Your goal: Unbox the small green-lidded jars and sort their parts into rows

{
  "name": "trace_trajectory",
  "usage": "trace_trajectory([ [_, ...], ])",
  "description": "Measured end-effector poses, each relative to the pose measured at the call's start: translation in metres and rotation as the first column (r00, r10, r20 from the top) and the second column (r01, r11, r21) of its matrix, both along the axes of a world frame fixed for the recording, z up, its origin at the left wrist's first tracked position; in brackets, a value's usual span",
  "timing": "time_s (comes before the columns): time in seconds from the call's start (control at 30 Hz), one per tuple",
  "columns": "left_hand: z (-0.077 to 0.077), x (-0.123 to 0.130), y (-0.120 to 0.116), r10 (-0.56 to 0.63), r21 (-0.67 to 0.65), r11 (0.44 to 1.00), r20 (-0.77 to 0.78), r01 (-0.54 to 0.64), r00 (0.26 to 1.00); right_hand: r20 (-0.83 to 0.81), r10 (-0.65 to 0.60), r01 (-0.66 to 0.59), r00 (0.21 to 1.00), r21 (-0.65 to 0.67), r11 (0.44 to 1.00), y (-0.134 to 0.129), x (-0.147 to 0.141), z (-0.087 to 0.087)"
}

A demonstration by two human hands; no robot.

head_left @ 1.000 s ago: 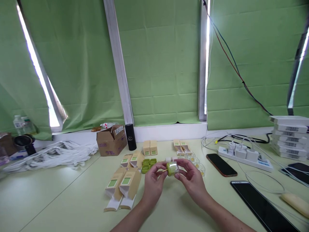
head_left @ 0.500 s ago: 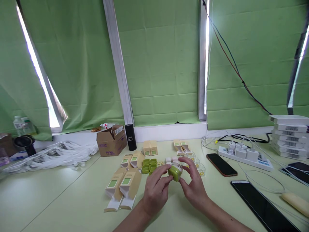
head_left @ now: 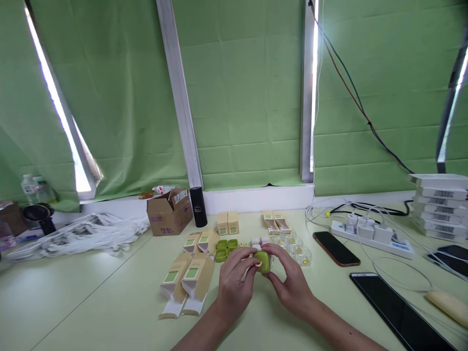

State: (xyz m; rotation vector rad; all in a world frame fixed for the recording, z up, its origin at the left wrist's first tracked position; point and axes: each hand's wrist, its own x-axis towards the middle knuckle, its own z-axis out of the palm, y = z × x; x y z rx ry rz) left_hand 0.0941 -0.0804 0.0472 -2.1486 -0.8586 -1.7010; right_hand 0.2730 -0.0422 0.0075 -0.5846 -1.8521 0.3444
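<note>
In the head view, a small rounded green box (head_left: 262,261) with a clear part behind it is held between my hands above the table. My right hand (head_left: 290,280) grips its right side, thumb below and fingers on top. The fingertips of my left hand (head_left: 236,280) are pinched at its left side, with a small pale yellow curved piece (head_left: 259,264) between them, against the green face. Just beyond are square green cups (head_left: 226,246), small white pieces (head_left: 256,241) and clear plastic cups (head_left: 303,256) with yellow bits inside.
Cream cartons with green labels (head_left: 195,275) lie left of my hands; more cartons (head_left: 227,223) stand behind. A cardboard box (head_left: 168,214) and black cylinder (head_left: 198,207) are at the back. To the right are phones (head_left: 335,247), a power strip (head_left: 373,236), cables and stacked white boxes (head_left: 438,207).
The green box has turned so that its broad green face shows, with less of the clear part visible. The pale yellow piece now shows at my left fingertips. Both hands stay close together.
</note>
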Motion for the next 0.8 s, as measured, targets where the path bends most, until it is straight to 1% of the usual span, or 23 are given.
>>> trace_trajectory([
  [0.07,-0.001,0.000,0.000,0.003,-0.007,1.000,0.016,-0.003,1.000,0.016,0.009,-0.009,1.000,-0.017,1.000,0.000,0.000,0.001],
  [0.17,-0.004,0.000,0.001,0.019,-0.036,0.999,0.002,-0.019,1.000,0.037,0.022,-0.020,0.999,-0.067,0.998,-0.001,-0.001,0.002],
  [0.23,-0.006,-0.002,0.002,0.030,-0.080,0.996,-0.011,-0.030,0.999,0.039,0.018,-0.014,0.999,-0.109,0.994,-0.002,-0.002,0.002],
  [0.3,-0.007,-0.003,0.003,0.037,-0.152,0.988,-0.008,-0.038,0.999,0.044,0.013,-0.007,0.999,-0.139,0.990,-0.002,-0.003,0.003],
  [0.4,-0.009,-0.004,0.005,0.052,-0.285,0.957,-0.008,-0.053,0.999,0.065,0.015,-0.004,0.998,-0.166,0.986,-0.002,-0.004,0.002],
  [0.5,-0.011,-0.004,0.006,0.068,-0.381,0.922,-0.017,-0.069,0.998,0.073,0.005,0.009,0.997,-0.196,0.981,0.000,-0.005,0.001],
  [0.7,-0.015,-0.006,0.009,0.082,-0.477,0.874,-0.036,-0.090,0.996,0.088,0.008,0.013,0.996,-0.238,0.971,0.005,-0.006,-0.006],
  [0.8,-0.016,-0.006,0.009,0.075,-0.516,0.853,-0.015,-0.072,0.997,0.100,0.014,0.012,0.995,-0.256,0.967,0.008,-0.005,-0.009],
])
